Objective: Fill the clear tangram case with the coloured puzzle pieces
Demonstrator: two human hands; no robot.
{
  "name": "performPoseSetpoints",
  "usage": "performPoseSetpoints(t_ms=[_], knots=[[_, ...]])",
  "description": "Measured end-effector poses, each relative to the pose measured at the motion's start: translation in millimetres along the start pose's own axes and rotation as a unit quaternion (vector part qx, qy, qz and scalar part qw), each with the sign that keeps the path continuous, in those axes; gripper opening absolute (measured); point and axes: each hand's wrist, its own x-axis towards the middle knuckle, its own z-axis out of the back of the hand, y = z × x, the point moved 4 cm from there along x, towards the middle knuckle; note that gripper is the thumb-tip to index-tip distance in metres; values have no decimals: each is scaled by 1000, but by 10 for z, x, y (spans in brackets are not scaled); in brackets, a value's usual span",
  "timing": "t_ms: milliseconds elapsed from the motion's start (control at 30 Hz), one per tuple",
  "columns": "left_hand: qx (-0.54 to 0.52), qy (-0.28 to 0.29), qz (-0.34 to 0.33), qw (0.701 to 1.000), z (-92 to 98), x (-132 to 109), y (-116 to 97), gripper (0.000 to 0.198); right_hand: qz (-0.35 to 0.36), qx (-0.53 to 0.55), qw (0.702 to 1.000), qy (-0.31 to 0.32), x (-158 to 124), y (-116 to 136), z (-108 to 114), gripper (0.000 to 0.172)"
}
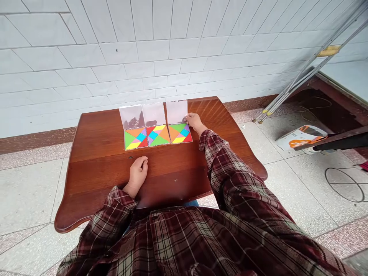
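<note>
Three tangram sets lie side by side in flat square cases, their clear lids tipped back toward the wall: the left tangram point(136, 138), the middle tangram point(157, 135) and the right tangram point(180, 133). Colourful triangles and other pieces fill each square. My right hand point(194, 122) is closed on the lower right corner of the right case's lid point(176, 112). The left lid point(132, 116) and the middle lid point(154, 114) stand open untouched. My left hand point(138, 173) rests on the wooden table point(172, 172) in front of the left tangram, fingers curled, nothing visible in it.
A white tiled wall point(161, 53) runs behind the table. To the right, metal crutches point(299, 73) lean by a dark wooden frame point(319, 88). A white and orange container point(301, 137) sits on the floor, with a thin black wire loop point(326, 180) nearer.
</note>
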Motion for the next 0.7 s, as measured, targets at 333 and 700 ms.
performPoseSetpoints(t_ms=[333, 700], knots=[[15, -1, 8, 1000, -18, 34, 8, 20, -31, 28, 999, 0, -542, -308, 678, 22], [-61, 62, 94, 992, -120, -60, -93, 18, -67, 66, 987, 133, -1681, -404, 27, 22]])
